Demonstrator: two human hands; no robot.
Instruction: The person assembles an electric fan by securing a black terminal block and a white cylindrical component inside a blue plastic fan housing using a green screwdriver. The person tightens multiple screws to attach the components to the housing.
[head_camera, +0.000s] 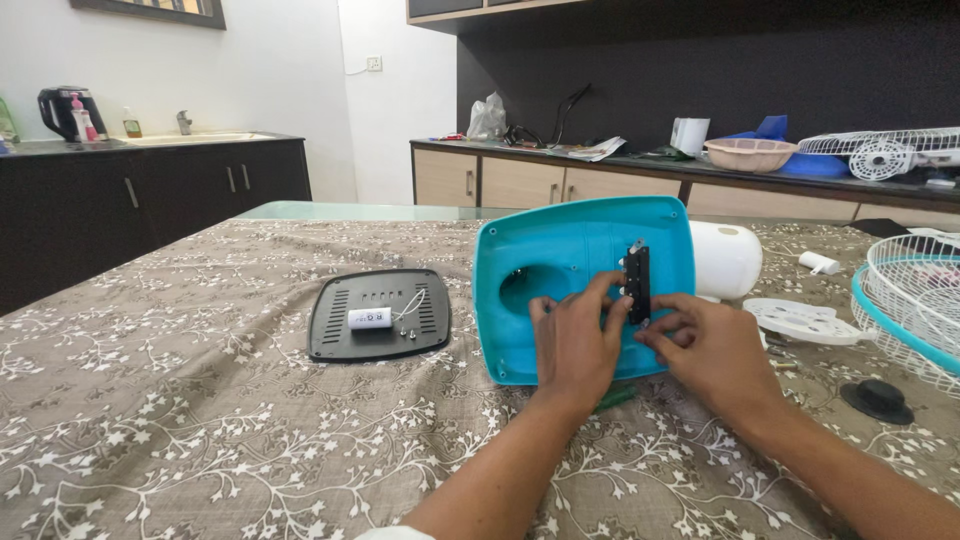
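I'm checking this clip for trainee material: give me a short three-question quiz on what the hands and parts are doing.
1. True or false: both hands rest on the turquoise base shell.
2. What lies on the black vented cover? A) a white cylinder with wires B) a screwdriver C) a fan blade
3. Which hand's fingers are nearest the black switch block?

Key:
1. True: the left hand and the right hand both touch it.
2. A: the white cylinder.
3. Both; fingertips of each reach the block, one from either side.
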